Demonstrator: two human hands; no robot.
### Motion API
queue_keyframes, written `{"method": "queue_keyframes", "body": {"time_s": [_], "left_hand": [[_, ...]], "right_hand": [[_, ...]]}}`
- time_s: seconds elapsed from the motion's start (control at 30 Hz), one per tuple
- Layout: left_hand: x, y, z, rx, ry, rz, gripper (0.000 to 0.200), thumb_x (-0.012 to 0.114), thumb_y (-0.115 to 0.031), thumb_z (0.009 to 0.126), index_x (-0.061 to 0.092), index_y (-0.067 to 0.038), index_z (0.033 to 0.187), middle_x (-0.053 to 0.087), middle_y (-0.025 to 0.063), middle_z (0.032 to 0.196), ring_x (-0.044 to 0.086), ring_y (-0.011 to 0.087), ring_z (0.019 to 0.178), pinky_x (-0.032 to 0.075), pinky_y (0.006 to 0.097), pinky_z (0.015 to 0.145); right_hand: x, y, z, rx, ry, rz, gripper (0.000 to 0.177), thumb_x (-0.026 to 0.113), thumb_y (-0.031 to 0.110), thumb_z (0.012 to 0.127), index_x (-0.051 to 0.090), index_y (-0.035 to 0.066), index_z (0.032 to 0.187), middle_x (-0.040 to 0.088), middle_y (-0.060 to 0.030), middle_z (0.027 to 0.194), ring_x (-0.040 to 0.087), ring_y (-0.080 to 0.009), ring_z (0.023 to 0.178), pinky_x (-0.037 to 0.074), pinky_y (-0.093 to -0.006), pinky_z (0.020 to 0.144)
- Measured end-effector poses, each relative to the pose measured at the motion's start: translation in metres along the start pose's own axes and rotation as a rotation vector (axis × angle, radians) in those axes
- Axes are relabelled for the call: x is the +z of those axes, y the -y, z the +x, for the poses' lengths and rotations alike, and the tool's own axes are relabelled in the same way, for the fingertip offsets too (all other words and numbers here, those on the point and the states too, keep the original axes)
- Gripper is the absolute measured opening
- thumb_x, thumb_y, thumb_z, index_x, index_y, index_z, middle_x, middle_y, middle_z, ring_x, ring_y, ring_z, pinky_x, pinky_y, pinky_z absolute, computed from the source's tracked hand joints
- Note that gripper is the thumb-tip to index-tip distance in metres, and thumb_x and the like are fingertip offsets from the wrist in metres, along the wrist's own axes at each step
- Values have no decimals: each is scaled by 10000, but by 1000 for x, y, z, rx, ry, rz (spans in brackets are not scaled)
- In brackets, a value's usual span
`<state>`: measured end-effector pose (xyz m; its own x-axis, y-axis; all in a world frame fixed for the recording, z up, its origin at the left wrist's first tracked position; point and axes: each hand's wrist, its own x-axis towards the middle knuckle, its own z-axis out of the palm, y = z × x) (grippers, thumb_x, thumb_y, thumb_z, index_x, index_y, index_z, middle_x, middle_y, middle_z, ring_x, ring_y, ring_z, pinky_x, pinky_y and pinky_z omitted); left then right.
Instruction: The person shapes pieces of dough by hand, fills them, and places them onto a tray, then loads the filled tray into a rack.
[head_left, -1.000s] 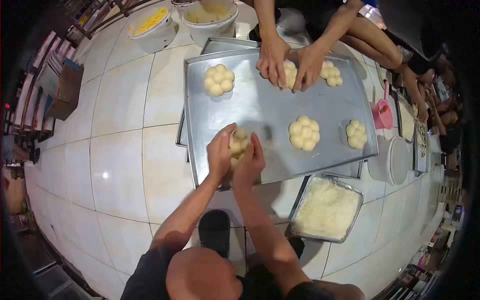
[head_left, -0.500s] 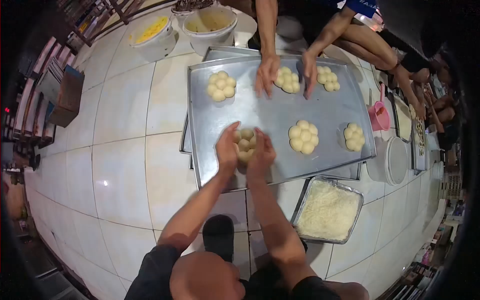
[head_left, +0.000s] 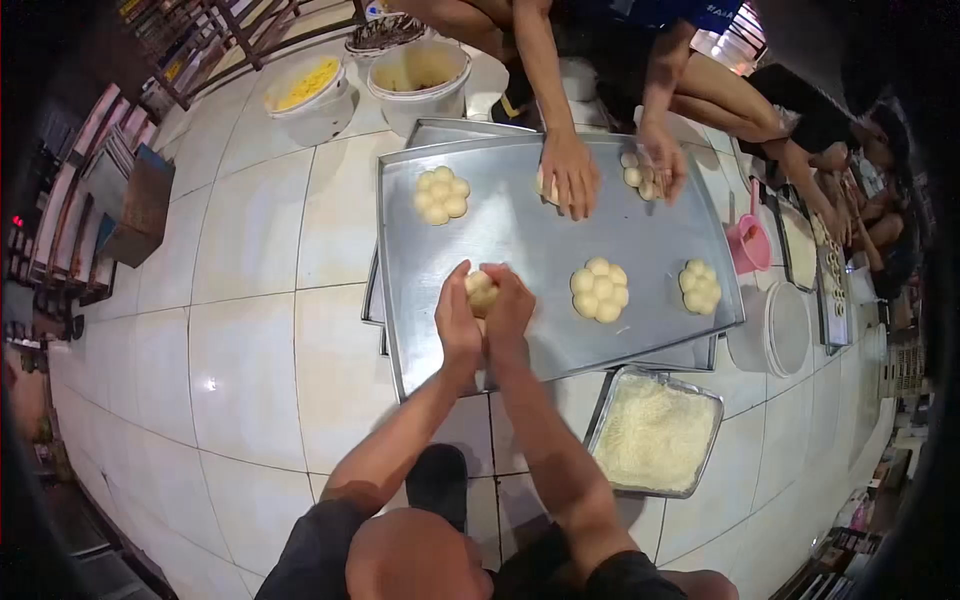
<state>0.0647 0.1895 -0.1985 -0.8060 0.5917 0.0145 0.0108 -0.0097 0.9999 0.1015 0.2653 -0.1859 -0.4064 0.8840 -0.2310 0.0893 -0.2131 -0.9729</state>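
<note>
My left hand [head_left: 458, 322] and my right hand [head_left: 508, 312] cup a cluster of pale dough balls [head_left: 481, 289] from both sides, at the near left of a wide metal baking tray [head_left: 500, 210]. The hands are closed round it and hide most of its sides. Elsewhere on the tray sit more flower-shaped dough clusters: one at the far left [head_left: 441, 195], one near the middle right [head_left: 599, 290] and one at the right edge [head_left: 699, 287]. Another person's hand [head_left: 570, 172] covers a cluster at the far side, and their other hand [head_left: 662, 160] is over the far-right cluster [head_left: 636, 178].
More trays lie stacked under this one on white floor tiles. A pan of pale shreds [head_left: 655, 430] is at the near right. Beyond stand a bucket with yellow filling [head_left: 312, 110], another bucket [head_left: 420, 85], a pink dipper [head_left: 750, 242] and a lidded white tub [head_left: 785, 330].
My hands have drawn closer together round the dough cluster, covering more of it. The other person's hands have shifted right, one now lying over the far middle cluster.
</note>
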Motion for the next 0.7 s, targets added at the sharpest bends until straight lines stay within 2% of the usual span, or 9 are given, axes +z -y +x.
{"method": "queue_keyframes", "body": {"time_s": [0.1,0.13,0.27,0.33,0.43,0.47,0.6,0.67,0.7], "left_hand": [[5,-8,-24,-21,-53,9,521,365,-268,1092,410,63,1491,422,207,1555,415,326,1425,310,372,1190],[6,-12,-18,-29,-71,13,521,367,-267,1091,406,60,1495,414,204,1561,409,325,1430,306,372,1192],[-16,-26,-21,-57,-142,26,524,374,-262,1088,390,45,1512,385,196,1583,384,321,1449,292,372,1199],[-35,-33,-10,-71,-172,28,526,378,-260,1087,382,38,1520,370,191,1594,371,318,1459,285,371,1203],[-25,-42,1,-74,-144,-6,531,384,-257,1085,371,27,1533,347,184,1611,352,315,1473,275,371,1208],[-25,-45,0,-79,-147,-13,532,386,-256,1084,367,24,1537,340,182,1616,346,314,1478,271,371,1210],[-14,-59,1,-98,-180,-26,541,393,-251,1081,351,9,1553,310,173,1639,320,310,1498,257,371,1217],[-15,-10,-2,69,27,520,596,484,-253,1038,345,23,1547,252,200,1660,264,371,1524,234,452,1224],[-13,-8,-8,76,33,518,596,484,-253,1038,345,23,1547,252,200,1660,264,371,1524,234,452,1224]], "right_hand": [[-20,-4,27,39,327,-134,312,640,268,953,734,28,1129,739,-98,1123,651,-220,1043,489,-303,926],[-22,-2,25,41,321,-133,312,640,268,953,734,28,1129,739,-98,1123,651,-220,1043,489,-303,926],[-16,7,10,-736,159,-588,397,633,283,942,677,36,1250,647,-142,1343,575,-321,1263,432,-426,1062],[1,-2,-5,-1086,86,-868,449,621,294,932,633,39,1302,554,-169,1446,480,-406,1361,356,-547,1114],[-8,-23,-6,-1002,252,-882,440,640,280,931,623,49,1305,501,-184,1489,439,-424,1393,336,-607,1108],[-16,-15,-4,-999,234,-897,440,640,280,931,623,49,1305,501,-184,1489,439,-424,1393,336,-607,1108],[-34,29,2,-818,280,-722,426,618,263,963,626,46,1330,577,-178,1439,523,-382,1334,421,-543,1058],[-90,46,12,-710,430,-615,395,634,235,947,641,44,1293,663,-134,1300,638,-324,1146,499,-438,968],[-124,61,13,-686,538,-529,379,648,216,921,648,30,1252,703,-116,1129,673,-289,899,534,-375,838]]}}
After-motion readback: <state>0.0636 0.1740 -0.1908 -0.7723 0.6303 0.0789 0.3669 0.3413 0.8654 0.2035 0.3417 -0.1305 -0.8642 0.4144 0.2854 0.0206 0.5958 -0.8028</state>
